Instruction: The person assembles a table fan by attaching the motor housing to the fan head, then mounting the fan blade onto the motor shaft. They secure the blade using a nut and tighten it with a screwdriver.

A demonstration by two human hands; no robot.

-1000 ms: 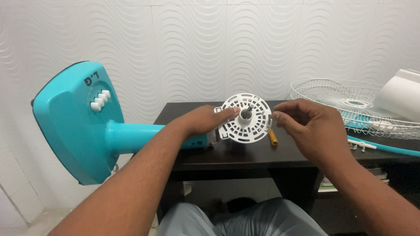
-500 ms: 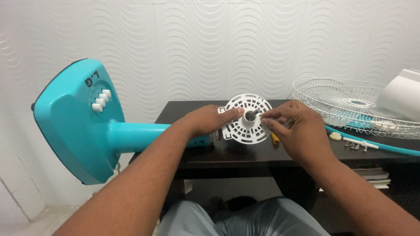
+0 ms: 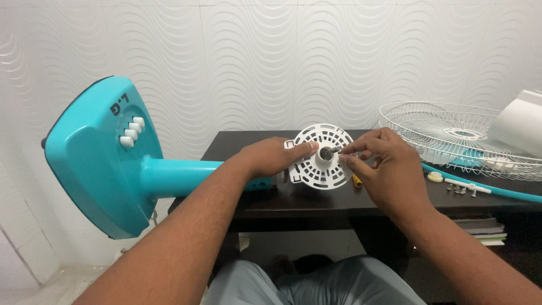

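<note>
A turquoise table fan lies on its side, its base toward me at the left and its neck resting on a dark table. My left hand grips the left edge of the fan's white slotted motor face plate. My right hand is at the plate's centre, thumb and forefinger pinched on the small metal motor shaft. A yellow screwdriver handle lies on the table just under my right hand.
A white wire fan guard lies at the right of the table, beside a white rounded object. A turquoise rim strip, a small cream cap and a few screws lie near it. Books sit below.
My right hand has moved left from the plate's right edge to its centre and pinched the shaft. The left hand has kept its hold.
</note>
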